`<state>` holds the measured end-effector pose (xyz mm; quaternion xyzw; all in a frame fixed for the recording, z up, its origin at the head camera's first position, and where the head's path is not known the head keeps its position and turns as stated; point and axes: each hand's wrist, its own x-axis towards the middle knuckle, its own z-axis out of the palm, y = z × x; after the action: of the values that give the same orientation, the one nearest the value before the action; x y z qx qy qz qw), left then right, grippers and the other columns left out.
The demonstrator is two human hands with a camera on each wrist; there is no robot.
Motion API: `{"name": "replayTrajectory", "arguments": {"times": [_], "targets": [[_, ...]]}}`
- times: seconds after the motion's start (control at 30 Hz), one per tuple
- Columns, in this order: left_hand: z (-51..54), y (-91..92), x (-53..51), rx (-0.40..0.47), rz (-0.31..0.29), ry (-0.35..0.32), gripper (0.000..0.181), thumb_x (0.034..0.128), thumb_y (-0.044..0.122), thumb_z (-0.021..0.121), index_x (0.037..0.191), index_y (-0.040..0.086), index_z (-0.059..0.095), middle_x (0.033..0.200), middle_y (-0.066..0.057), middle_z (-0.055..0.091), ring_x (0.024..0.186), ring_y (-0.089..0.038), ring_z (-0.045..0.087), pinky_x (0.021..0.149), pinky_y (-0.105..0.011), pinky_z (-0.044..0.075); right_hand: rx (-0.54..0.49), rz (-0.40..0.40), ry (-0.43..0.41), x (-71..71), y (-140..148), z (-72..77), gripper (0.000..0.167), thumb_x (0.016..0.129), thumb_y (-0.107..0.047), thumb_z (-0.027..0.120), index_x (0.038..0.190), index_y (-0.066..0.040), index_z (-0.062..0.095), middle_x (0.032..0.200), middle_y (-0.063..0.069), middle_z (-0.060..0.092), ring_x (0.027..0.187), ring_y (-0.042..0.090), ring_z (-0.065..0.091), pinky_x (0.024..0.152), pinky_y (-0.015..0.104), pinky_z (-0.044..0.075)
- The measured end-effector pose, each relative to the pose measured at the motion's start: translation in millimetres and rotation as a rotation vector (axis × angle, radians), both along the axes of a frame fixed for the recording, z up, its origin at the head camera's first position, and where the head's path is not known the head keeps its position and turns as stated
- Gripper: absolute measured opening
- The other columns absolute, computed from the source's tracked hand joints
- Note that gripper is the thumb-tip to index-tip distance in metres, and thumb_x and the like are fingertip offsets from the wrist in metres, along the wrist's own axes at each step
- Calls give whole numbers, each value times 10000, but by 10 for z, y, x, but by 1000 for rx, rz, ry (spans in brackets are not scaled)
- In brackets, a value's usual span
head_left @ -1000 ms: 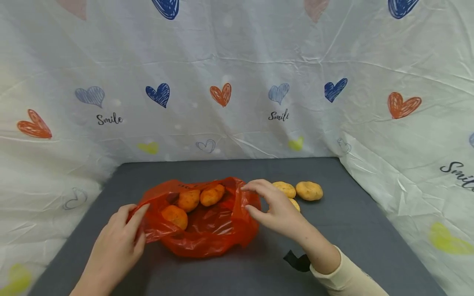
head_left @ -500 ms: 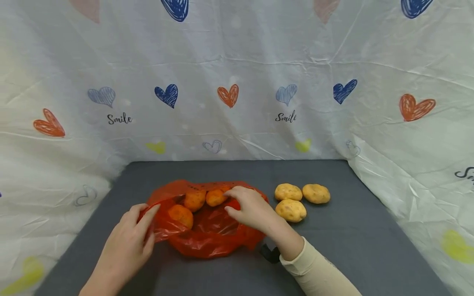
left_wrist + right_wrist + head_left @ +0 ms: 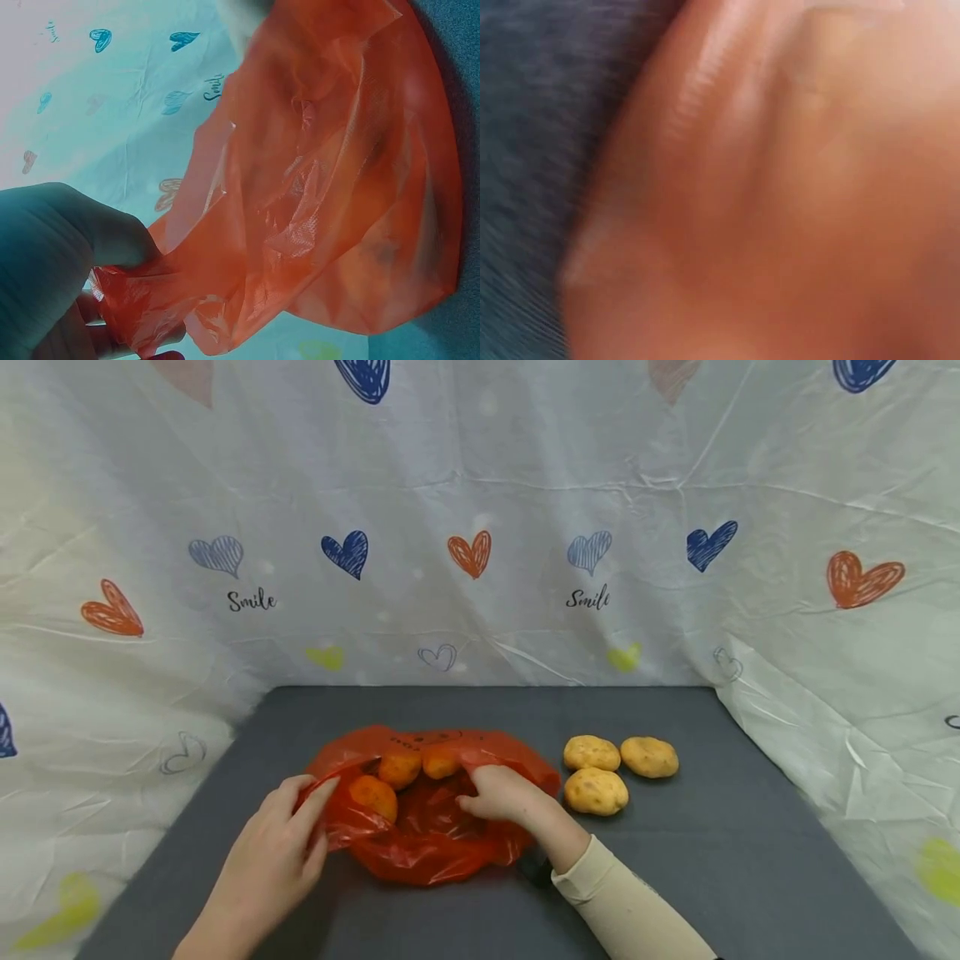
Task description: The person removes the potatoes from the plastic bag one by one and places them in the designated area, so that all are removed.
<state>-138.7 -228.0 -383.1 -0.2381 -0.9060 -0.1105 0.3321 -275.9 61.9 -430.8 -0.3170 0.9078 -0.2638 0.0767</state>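
Observation:
A thin red plastic bag (image 3: 431, 856) lies with its mouth spread on the grey table. Its left edge is pinched between the thumb and fingers of my left hand (image 3: 273, 847); the left wrist view shows the gathered film (image 3: 150, 300) in that grip. Inside sit several rounded potatoes, tinted orange, among them one potato (image 3: 373, 797) at the left. My right hand (image 3: 498, 795) reaches into the bag's right side from above. Its fingertips are hidden, so what they touch is unclear. The right wrist view is blurred, mostly red film (image 3: 705, 225).
Three pale yellow potatoes (image 3: 596, 791) lie together just right of the bag. A dark strap-like item (image 3: 534, 867) shows under the right forearm. Behind the grey table (image 3: 712, 827) hangs a white sheet (image 3: 517, 635) printed with hearts.
My right hand has moved left from beside the bag's right edge and down into its mouth, uncovering the loose potatoes. The left hand keeps its hold. The head view has shifted slightly.

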Motion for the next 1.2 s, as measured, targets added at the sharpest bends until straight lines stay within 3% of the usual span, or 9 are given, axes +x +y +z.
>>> {"name": "replayTrajectory", "arguments": {"times": [0.17,0.33,0.43,0.63,0.73,0.9,1.03,1.2], "targets": [[-16,16,-35,0,-3,3,572,697,-13,707,1267,-39,661,1123,-202,573,910,-374,582,701,-516,517,52,32,29,-24,-30,-103,482,983,-235,682,1397,-32,540,1123,76,678,969,158,640,911,368,518],[-25,29,-40,1,-1,-2,559,708,1,693,1264,-45,660,1126,-205,572,922,-378,583,714,-523,511,41,16,33,-25,-76,-136,387,983,-223,682,1314,-47,586,903,-15,637,829,128,611,808,324,512],[-25,38,-43,4,-5,4,562,709,10,694,1267,-41,658,1125,-203,575,931,-382,586,724,-528,509,45,6,23,-30,-78,-151,363,978,-221,686,1288,-50,607,881,-29,629,803,121,593,790,318,500],[-19,41,-50,1,-4,11,572,705,38,734,1267,-33,656,1120,-196,573,938,-385,587,730,-533,513,67,-21,47,-40,-60,-149,161,962,-229,695,1041,-91,674,806,-39,613,760,129,587,769,333,504],[-18,43,-46,0,4,4,575,705,51,758,1266,-32,657,1125,-195,571,942,-382,584,731,-533,515,81,-20,75,-41,-55,-152,141,960,-231,691,1001,-99,660,778,-41,598,733,133,581,752,337,508],[-21,43,-26,-4,23,-9,566,715,73,774,1261,-29,662,1134,-199,570,951,-383,582,737,-535,519,98,-13,109,-30,-53,-180,273,962,-206,691,1182,-62,618,783,-46,606,731,129,596,741,337,521],[-23,42,-16,-4,31,-17,563,719,80,786,1257,-29,664,1140,-202,570,963,-382,583,745,-536,525,74,-7,76,-33,-43,-195,459,964,-187,699,1378,-72,539,853,-24,648,768,127,618,757,322,519],[-26,37,-8,-1,30,-13,558,718,80,787,1253,-28,668,1142,-201,571,960,-379,584,737,-532,528,59,1,41,-41,-30,-200,481,972,-213,698,1403,-76,533,939,7,679,833,137,643,793,333,526]]}}
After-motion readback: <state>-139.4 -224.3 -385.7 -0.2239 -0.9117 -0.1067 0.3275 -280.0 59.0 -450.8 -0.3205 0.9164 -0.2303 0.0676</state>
